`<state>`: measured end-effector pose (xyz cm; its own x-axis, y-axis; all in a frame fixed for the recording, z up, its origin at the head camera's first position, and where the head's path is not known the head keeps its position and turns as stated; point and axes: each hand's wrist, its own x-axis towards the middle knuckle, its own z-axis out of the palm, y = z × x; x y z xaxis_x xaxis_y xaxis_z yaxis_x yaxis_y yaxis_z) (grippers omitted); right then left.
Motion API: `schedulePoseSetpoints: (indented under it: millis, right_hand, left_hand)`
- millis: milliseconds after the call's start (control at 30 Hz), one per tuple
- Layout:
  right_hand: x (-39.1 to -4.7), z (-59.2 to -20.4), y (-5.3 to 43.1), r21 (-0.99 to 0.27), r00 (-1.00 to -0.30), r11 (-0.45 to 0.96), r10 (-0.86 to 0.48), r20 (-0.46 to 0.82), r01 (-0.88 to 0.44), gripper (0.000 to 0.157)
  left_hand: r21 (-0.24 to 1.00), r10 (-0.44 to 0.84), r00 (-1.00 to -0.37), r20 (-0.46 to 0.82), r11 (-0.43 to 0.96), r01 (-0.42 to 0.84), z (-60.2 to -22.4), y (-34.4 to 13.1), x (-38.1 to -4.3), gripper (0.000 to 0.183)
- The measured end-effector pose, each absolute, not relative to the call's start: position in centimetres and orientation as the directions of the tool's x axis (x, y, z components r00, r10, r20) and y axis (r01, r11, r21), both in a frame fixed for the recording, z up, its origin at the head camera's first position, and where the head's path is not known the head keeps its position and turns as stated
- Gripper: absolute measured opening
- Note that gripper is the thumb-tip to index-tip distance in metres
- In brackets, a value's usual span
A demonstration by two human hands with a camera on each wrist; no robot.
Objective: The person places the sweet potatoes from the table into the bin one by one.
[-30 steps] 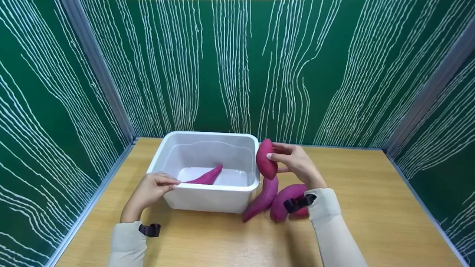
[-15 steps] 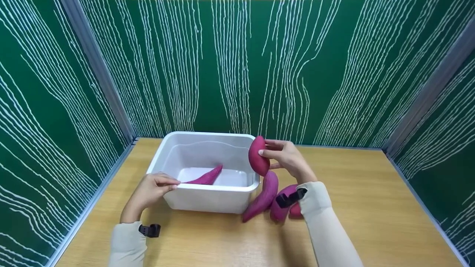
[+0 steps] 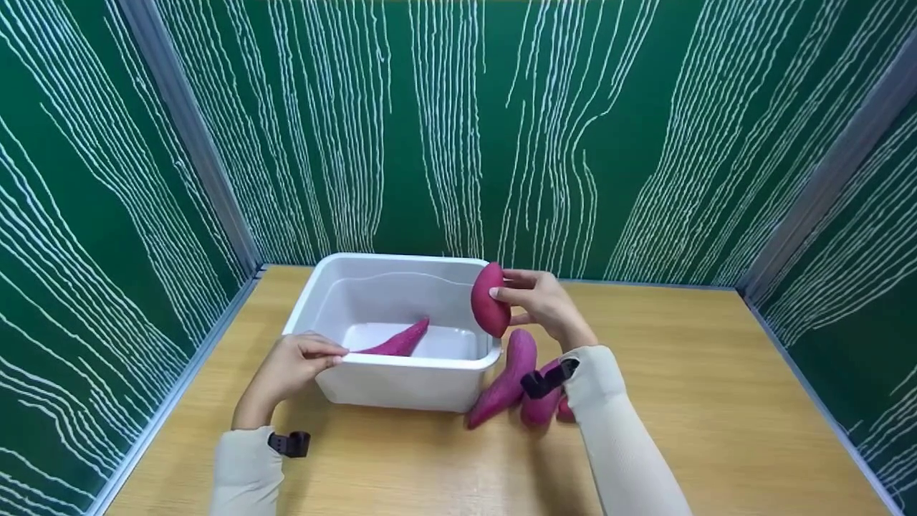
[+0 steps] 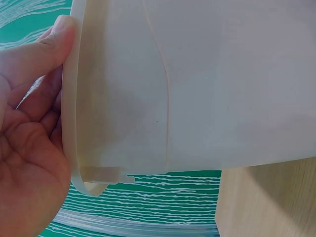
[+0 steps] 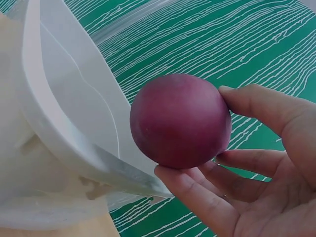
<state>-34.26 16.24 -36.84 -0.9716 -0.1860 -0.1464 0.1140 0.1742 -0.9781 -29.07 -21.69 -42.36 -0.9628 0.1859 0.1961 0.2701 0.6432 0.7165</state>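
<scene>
At the right rim of a white plastic bin [image 3: 401, 387], my right hand [image 3: 546, 304] holds a reddish-purple sweet potato [image 3: 490, 304] between thumb and fingers. In the right wrist view that sweet potato [image 5: 180, 121] appears end-on, beside the bin's rim. My left hand [image 3: 297, 364] pinches the near rim of the bin toward its left corner; the left wrist view shows the thumb on the rim [image 4: 71, 108]. Inside the bin lies another sweet potato [image 3: 401, 344], its near end hidden by the front wall.
Right of the bin, a long curved sweet potato [image 3: 510, 373] lies on the wooden table [image 3: 401, 466]. Beside it are another sweet potato [image 3: 537, 413], partly behind the right wrist camera, and a redder one [image 3: 565, 411], mostly hidden. Green patterned panels [image 3: 444, 129] enclose the table.
My right hand has moved left with the sweet potato, from just outside the bin to over its right rim. The left hand and the bin have stayed put.
</scene>
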Motion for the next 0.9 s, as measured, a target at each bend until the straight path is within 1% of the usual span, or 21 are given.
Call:
schedulePoseSetpoints:
  millis: [200,400,633,733,900]
  right_hand:
    - [-34.5,-37.0,16.1,-0.977,-0.972,0.172,-0.176,-0.154,0.124,0.066]
    - [-34.7,-37.0,15.6,-0.975,-0.971,0.177,-0.176,-0.163,0.132,0.063]
    - [-34.9,-37.0,14.9,-0.972,-0.969,0.181,-0.171,-0.179,0.148,0.062]
    - [-35.0,-36.9,14.7,-0.971,-0.968,0.189,-0.17,-0.183,0.15,0.062]
    - [-35.0,-36.9,14.7,-0.97,-0.965,0.192,-0.186,-0.185,0.149,0.065]
  left_hand:
    - [0.724,0.18,-0.968,0.176,0.642,0.252,-42.2,-21.5,-29.1,0.011]
    - [0.737,0.16,-0.976,0.148,0.64,0.217,-42.1,-21.5,-29.0,0.012]
    - [0.742,0.157,-0.979,0.129,0.64,0.2,-42.1,-21.6,-28.9,0.013]
    - [0.742,0.157,-0.979,0.133,0.639,0.203,-42.1,-21.6,-28.9,0.013]
    - [0.722,0.182,-0.966,0.183,0.642,0.258,-42.2,-21.6,-29.0,0.011]
